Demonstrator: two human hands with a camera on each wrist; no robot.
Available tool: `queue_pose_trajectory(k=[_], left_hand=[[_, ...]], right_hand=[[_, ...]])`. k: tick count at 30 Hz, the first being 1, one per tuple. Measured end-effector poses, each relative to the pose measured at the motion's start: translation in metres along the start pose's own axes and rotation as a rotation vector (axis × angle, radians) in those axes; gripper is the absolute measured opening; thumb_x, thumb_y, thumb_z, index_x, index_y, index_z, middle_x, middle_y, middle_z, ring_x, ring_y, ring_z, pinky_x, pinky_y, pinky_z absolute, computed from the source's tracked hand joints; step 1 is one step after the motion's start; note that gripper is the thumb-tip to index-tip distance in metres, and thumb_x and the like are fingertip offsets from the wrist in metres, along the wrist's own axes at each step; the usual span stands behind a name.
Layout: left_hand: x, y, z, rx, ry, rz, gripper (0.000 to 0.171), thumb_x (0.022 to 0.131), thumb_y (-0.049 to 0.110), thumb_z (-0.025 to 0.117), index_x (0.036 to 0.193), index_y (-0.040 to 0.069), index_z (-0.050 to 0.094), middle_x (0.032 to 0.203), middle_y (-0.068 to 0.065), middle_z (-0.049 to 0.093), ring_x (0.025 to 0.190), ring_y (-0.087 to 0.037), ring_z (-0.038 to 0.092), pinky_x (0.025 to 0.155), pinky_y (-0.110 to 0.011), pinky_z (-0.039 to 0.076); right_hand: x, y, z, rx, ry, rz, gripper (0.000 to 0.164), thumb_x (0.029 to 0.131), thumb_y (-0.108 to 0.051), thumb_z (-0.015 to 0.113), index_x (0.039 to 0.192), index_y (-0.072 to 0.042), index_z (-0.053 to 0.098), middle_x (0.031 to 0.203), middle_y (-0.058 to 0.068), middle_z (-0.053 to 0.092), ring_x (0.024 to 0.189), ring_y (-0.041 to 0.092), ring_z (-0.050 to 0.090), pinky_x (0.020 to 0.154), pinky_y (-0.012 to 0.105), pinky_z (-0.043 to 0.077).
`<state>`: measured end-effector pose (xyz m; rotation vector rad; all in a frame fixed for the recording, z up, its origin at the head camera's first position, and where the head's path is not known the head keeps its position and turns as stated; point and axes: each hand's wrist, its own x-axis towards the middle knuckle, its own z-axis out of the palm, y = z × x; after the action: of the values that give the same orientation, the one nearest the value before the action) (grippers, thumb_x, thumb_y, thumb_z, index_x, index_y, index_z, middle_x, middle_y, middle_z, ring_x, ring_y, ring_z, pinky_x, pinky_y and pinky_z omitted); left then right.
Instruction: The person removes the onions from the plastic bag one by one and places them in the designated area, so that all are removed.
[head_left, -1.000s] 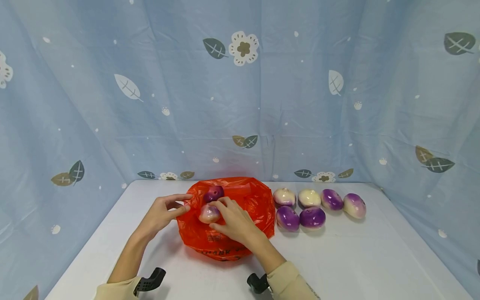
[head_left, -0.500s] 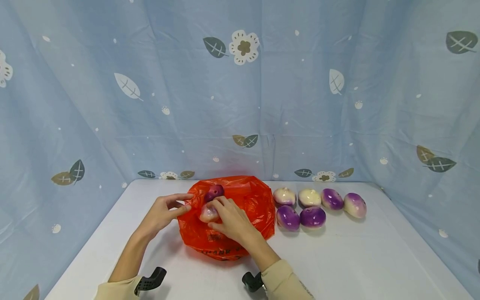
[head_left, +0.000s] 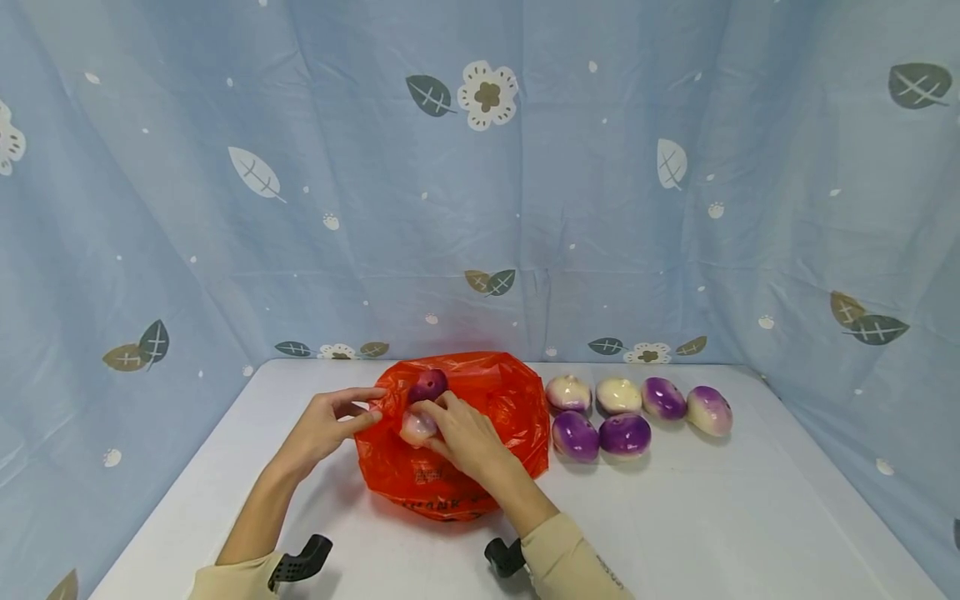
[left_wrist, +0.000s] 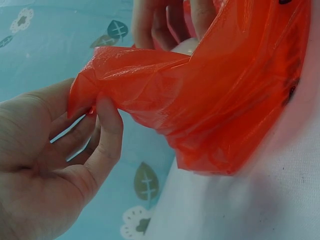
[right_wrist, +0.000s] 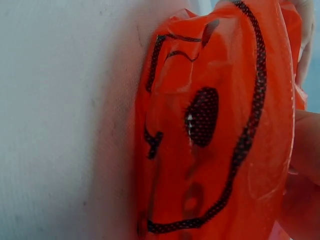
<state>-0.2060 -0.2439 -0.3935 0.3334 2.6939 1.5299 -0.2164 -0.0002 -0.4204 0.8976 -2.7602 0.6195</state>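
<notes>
A red plastic bag (head_left: pixel 525 417) with black lettering stands open on the white table. My left hand (head_left: pixel 322 427) pinches its left rim between thumb and fingers; the left wrist view shows the pinched film (left_wrist: pixel 135 75) up close. Inside the bag mouth, my right hand (head_left: pixel 467 437) grips a glossy pale pink and white turnip (head_left: pixel 417 425), its fingers over the right side. A dark purple turnip (head_left: pixel 429 385) lies just behind it in the bag. In the right wrist view the bag's printed front (right_wrist: pixel 225 115) covers most of the right hand.
Right of the bag, several purple and white turnips stand in two rows, with a purple one (head_left: pixel 576 437) closest to the bag and a paler one (head_left: pixel 709 412) at the far right. A blue patterned curtain (head_left: pixel 480 183) hangs behind the white table (head_left: pixel 712 517).
My right hand has shifted slightly left, and its thumb has drawn in against the pale turnip. The left hand keeps its pinch on the bag rim and stays in place.
</notes>
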Motion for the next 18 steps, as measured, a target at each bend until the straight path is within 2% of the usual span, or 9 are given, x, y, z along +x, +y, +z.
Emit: queue_pose_trajectory(k=[6, 13, 18], left_hand=[[-0.0008, 0.0002, 0.0004, -0.006, 0.000, 0.001, 0.040, 0.090, 0.028, 0.071, 0.128, 0.015, 0.066, 0.115, -0.014, 0.070, 0.099, -0.029, 0.063, 0.074, -0.029, 0.057], [-0.0014, -0.0005, 0.0001, -0.014, 0.005, 0.006, 0.040, 0.090, 0.028, 0.071, 0.127, 0.015, 0.066, 0.114, -0.014, 0.070, 0.098, -0.028, 0.063, 0.073, -0.029, 0.057], [-0.0015, -0.0003, -0.0003, -0.016, 0.007, 0.006, 0.040, 0.090, 0.027, 0.071, 0.127, 0.015, 0.066, 0.113, -0.014, 0.070, 0.098, -0.028, 0.064, 0.073, -0.030, 0.057]], right_hand=[[0.0002, 0.0007, -0.0002, 0.008, -0.015, -0.006, 0.051, 0.086, -0.034, 0.075, 0.132, -0.033, 0.055, 0.108, 0.000, 0.054, 0.085, 0.013, 0.060, 0.079, 0.032, 0.059], [-0.0001, 0.0006, 0.0011, 0.055, -0.022, -0.010, 0.051, 0.085, -0.031, 0.076, 0.132, -0.029, 0.054, 0.123, 0.001, 0.059, 0.104, 0.018, 0.065, 0.087, 0.039, 0.058], [-0.0013, 0.0012, -0.0004, 0.066, -0.029, -0.016, 0.051, 0.085, -0.030, 0.076, 0.131, -0.028, 0.054, 0.123, 0.001, 0.060, 0.106, 0.018, 0.065, 0.089, 0.038, 0.057]])
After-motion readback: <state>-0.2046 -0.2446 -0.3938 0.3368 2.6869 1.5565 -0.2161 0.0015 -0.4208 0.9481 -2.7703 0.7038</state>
